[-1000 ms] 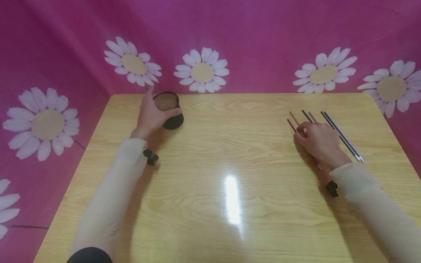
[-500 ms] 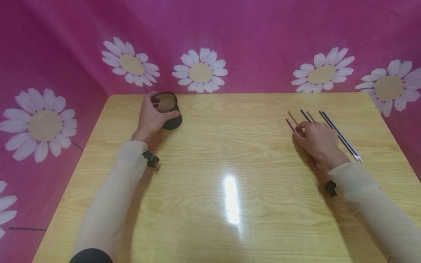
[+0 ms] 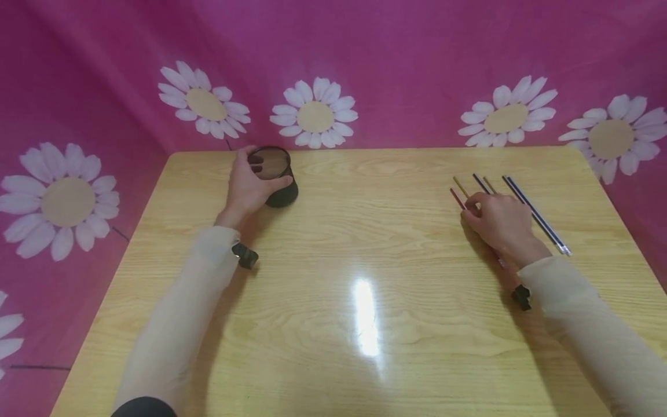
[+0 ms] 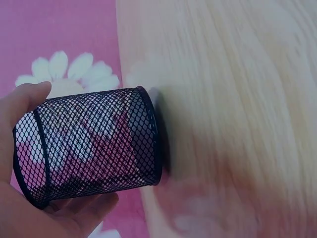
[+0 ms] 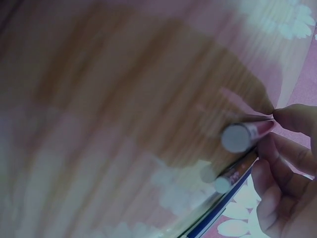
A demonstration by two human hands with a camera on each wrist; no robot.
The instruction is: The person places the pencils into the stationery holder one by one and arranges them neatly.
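Observation:
In the head view my left hand [image 3: 247,182] grips a black mesh pencil cup [image 3: 281,191] near the back left of the table. The left wrist view shows the thumb and fingers round the upper part of the cup [image 4: 94,144], its base close to the tabletop. At the right, my right hand [image 3: 502,223] pinches a red pencil [image 3: 457,198] between thumb and fingers. The right wrist view has the end of this red pencil [image 5: 237,137] toward the camera. A yellow pencil [image 3: 461,187] lies beside it, partly hidden under the hand.
Beyond the right hand lie a blue pencil [image 3: 480,182], another yellowish pencil [image 3: 488,184] and two dark blue pencils [image 3: 539,217] side by side. The wooden table [image 3: 323,249] ends at a pink flowered cloth [image 3: 406,75] behind and at both sides.
My left hand has shifted slightly to the right with the pencil cup. The right hand stays at the red pencil, and the whole head view has drifted a little.

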